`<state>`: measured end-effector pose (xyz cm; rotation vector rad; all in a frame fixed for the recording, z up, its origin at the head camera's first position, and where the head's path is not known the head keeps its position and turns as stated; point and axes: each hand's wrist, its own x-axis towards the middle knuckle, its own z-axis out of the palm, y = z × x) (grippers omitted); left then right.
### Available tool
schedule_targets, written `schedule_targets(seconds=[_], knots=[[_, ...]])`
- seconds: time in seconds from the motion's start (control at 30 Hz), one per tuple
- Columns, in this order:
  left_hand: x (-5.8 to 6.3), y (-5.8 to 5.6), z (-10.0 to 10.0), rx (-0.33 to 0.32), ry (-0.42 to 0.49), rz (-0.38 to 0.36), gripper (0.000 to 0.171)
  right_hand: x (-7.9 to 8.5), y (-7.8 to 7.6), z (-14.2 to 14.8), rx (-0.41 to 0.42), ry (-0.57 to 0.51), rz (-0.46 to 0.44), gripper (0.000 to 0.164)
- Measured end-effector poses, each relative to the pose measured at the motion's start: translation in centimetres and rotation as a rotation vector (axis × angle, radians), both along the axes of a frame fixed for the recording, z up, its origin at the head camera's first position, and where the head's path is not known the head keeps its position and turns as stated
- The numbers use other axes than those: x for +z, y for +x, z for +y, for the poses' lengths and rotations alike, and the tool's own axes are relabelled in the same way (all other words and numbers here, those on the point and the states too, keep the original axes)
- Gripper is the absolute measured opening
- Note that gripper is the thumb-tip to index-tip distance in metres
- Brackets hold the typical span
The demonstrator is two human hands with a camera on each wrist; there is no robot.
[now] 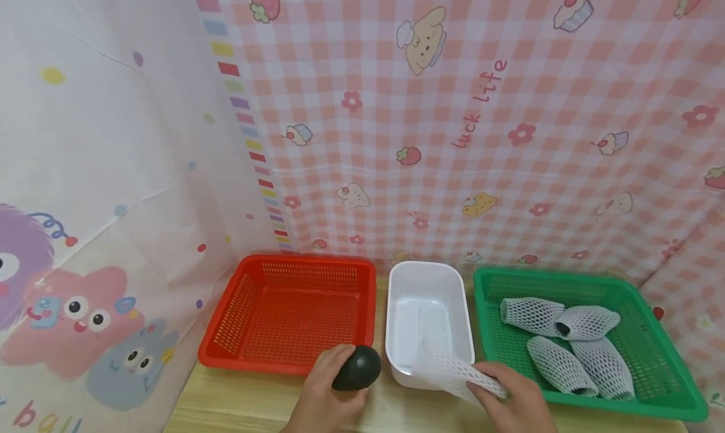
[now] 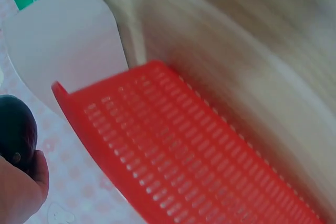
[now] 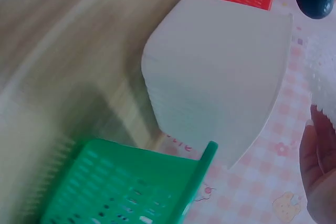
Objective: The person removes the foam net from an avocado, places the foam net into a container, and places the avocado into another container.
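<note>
The head view showed a dark fruit point(image 1: 357, 368) in the left hand point(image 1: 328, 392), the thumb and fingers curled about its sides, its smooth rounded end facing away from the palm. A white foam net point(image 1: 472, 376) was pinched in the right hand point(image 1: 518, 398), between thumb and fingers; its loose end was blurred and stretched toward the left hand, crossing in front of the near right corner of a white tub point(image 1: 404, 301). Whether the net touched the tub could not be told. The fruit was outside the net, well apart from the right hand.

The tub stood between the two hands and beyond them. A red basket point(image 1: 311, 323) lay just beyond the left hand and to its left, its bare mesh floor in view. Beyond the right hand and to its right sat a green basket point(image 1: 501, 354), holding four plump net sleeves point(image 1: 532, 315). All three containers rested on a wooden counter point(image 1: 226, 401). Behind them, farthest from the hands, hung a pink checked cloth point(image 1: 425, 106).
</note>
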<state>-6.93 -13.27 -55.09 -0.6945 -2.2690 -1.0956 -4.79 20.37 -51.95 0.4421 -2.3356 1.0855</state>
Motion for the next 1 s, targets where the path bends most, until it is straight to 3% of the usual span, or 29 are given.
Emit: schedule_targets(seconds=[0.2, 0.5, 0.87, 1.0], knots=[[0.9, -1.6, -1.3, 0.065, 0.008, -0.018, 0.078, 0.9, -2.4, -0.7, 0.028, 0.043, 0.089, 0.046], [1.1, -4.0, -2.3, 0.108, -0.038, -0.122, 0.071, 1.7, -4.9, -2.6, -0.144, 0.027, 0.005, 0.033], [1.3, -6.3, -3.1, 0.171, -0.059, -0.405, 0.065, 1.4, -6.8, -4.3, -0.184, -0.034, -0.108, 0.026], [1.4, -7.0, -2.9, 0.167, -0.086, -0.459, 0.064, 1.4, -7.3, -4.7, -0.205, -0.071, -0.158, 0.024]])
